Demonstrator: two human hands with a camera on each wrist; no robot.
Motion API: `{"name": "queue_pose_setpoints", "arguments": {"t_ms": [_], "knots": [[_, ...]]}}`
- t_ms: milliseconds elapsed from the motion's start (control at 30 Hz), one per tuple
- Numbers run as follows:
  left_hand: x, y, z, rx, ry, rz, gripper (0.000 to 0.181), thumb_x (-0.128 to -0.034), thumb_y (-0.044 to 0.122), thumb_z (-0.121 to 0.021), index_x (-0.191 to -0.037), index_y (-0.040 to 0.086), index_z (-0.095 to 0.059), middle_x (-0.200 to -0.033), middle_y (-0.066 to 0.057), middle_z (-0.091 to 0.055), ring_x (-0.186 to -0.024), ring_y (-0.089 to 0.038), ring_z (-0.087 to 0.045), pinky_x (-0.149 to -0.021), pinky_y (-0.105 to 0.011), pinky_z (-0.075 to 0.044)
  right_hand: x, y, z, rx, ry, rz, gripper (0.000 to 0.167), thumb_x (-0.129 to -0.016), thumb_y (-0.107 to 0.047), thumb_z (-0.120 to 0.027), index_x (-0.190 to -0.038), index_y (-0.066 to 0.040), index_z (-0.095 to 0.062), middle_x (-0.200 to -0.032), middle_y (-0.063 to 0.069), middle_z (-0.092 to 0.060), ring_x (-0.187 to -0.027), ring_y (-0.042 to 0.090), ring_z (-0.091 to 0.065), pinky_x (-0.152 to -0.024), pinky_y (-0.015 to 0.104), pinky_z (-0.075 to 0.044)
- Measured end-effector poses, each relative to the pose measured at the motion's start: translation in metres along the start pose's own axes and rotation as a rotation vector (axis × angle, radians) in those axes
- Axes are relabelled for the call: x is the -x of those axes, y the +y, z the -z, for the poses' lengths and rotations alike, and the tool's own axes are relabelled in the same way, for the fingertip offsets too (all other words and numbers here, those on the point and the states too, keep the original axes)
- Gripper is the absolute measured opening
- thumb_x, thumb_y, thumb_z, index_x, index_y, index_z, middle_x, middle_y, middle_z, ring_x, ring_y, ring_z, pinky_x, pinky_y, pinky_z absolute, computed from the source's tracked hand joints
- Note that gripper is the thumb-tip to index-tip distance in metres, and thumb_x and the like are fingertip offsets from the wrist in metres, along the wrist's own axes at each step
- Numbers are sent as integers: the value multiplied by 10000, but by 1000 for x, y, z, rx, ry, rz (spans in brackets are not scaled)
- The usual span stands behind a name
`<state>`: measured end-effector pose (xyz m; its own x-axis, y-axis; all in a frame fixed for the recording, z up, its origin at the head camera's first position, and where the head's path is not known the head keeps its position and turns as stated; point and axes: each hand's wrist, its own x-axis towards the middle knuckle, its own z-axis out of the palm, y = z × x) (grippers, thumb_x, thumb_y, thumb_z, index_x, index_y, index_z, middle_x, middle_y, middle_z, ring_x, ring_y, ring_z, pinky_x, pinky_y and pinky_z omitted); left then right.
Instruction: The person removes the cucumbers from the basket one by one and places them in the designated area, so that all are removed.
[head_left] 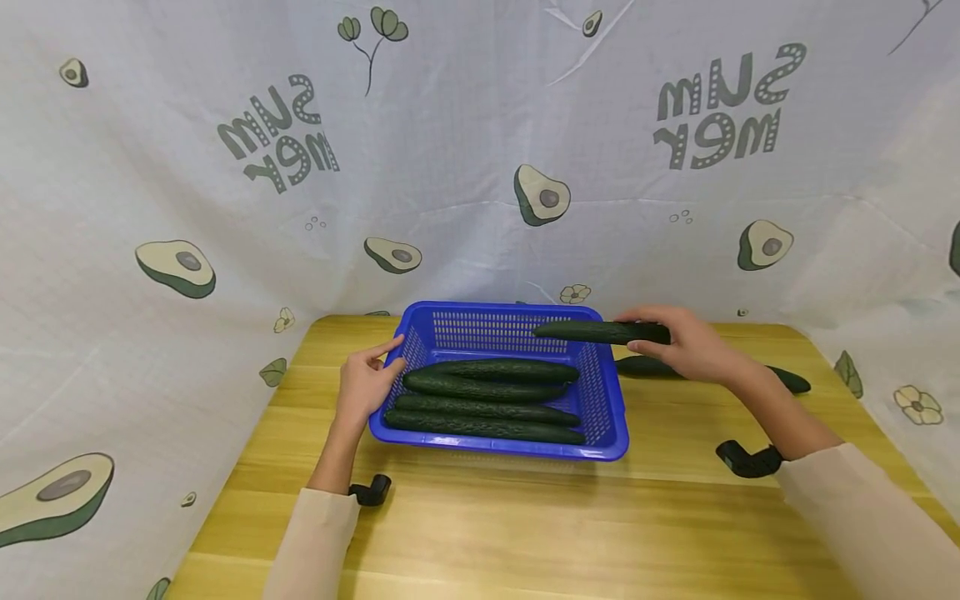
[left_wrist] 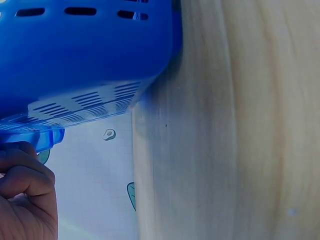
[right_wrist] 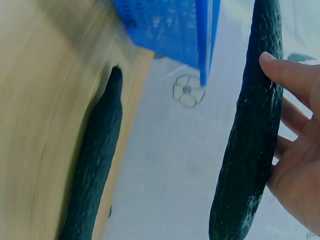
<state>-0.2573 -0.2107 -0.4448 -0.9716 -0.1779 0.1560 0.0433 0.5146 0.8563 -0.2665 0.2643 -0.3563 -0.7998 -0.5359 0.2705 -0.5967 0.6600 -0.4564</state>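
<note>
A blue plastic basket (head_left: 498, 450) stands on the table with several dark green cucumbers (head_left: 487, 408) lying side by side in it. At its left rim, my left hand (head_left: 363, 385) grips the edge between thumb and fingers; the left wrist view shows those fingers curled at the rim. My right hand (head_left: 693, 346) holds another cucumber (right_wrist: 250, 130) between thumb and fingers, raised above the table. In the head view this cucumber lies nearly level, its left end over the basket's right side. One more cucumber (right_wrist: 97, 165) rests on the table beneath the right hand, beside the basket.
The wooden table (head_left: 525, 533) extends in front of the basket and to both sides. A pale curtain (head_left: 465, 150) printed with avocados hangs close behind the table and along its sides. Black wrist-worn devices (head_left: 747, 460) sit at both sleeve cuffs.
</note>
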Motion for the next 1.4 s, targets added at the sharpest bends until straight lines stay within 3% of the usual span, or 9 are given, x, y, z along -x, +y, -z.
{"name": "queue_pose_setpoints", "arguments": {"t_ms": [167, 400, 500, 767, 967, 1033, 1167, 1267, 1400], "knots": [[0, 0, 0, 0, 2, -11, 411, -909, 221, -743, -1312, 299, -727, -498, 51, -358, -413, -118, -284, -406, -249, -254, 17, 12, 8, 53, 32, 6, 375, -938, -43, -723, -1309, -61, -674, -1264, 157, -705, -1149, 373, -654, -935, 592, -497], [2, -1, 0, -3, -1, -11, 407, -914, 225, -738, -1315, 288, -727, -498, 48, -358, -412, -125, -288, -406, -250, -257, 43, 29, 19, 100, 29, -63, 390, -933, -61, -733, -1316, -49, -664, -1305, 201, -674, -1215, 454, -596, -958, 641, -460], [1, -1, 0, -9, 4, -10, 408, -911, 229, -740, -1313, 300, -727, -502, 52, -359, -415, -125, -291, -409, -249, -258, 55, 38, 23, 138, 35, -76, 395, -926, -65, -741, -1314, -47, -665, -1307, 212, -668, -1211, 451, -591, -943, 603, -464], [2, 1, 1, -4, 1, -8, 411, -911, 233, -739, -1317, 292, -725, -498, 49, -351, -415, -127, -285, -411, -252, -251, 83, 61, 33, 207, 56, -107, 411, -906, -56, -758, -1309, -55, -675, -1302, 209, -673, -1157, 418, -604, -870, 270, -469], [3, 0, 1, -11, 2, -8, 400, -921, 234, -734, -1316, 298, -724, -499, 49, -350, -415, -127, -285, -413, -253, -253, 98, 77, 28, 247, 44, -108, 423, -866, -44, -794, -1276, -69, -694, -1250, 187, -703, -1110, 421, -637, -855, 461, -533], [3, -1, 1, -12, 3, -7, 399, -922, 234, -733, -1316, 301, -724, -501, 49, -351, -416, -129, -286, -413, -255, -255, 102, 82, 25, 251, 39, -109, 425, -857, -45, -803, -1267, -83, -699, -1229, 172, -713, -1087, 415, -653, -823, 446, -556], [3, -1, 1, -8, 0, 0, 404, -922, 237, -734, -1319, 306, -721, -507, 49, -355, -418, -134, -296, -413, -257, -267, 106, 91, 18, 242, 41, -108, 436, -827, -36, -826, -1241, -109, -714, -1178, 148, -734, -972, 123, -685, -735, 282, -543], [2, -1, 0, -5, 1, 2, 406, -919, 244, -734, -1319, 309, -721, -508, 52, -357, -420, -131, -299, -413, -254, -267, 108, 94, 13, 238, 32, -111, 427, -820, -33, -830, -1225, -105, -717, -1157, 153, -737, -951, 69, -650, -726, 289, -544], [2, 0, -1, -1, 2, 0, 402, -916, 243, -739, -1312, 309, -726, -506, 53, -355, -421, -126, -296, -414, -250, -258, 110, 92, 6, 200, -5, -131, 407, -845, -36, -809, -1235, -60, -697, -1191, 213, -711, -1034, 381, -680, -806, 466, -568]]}}
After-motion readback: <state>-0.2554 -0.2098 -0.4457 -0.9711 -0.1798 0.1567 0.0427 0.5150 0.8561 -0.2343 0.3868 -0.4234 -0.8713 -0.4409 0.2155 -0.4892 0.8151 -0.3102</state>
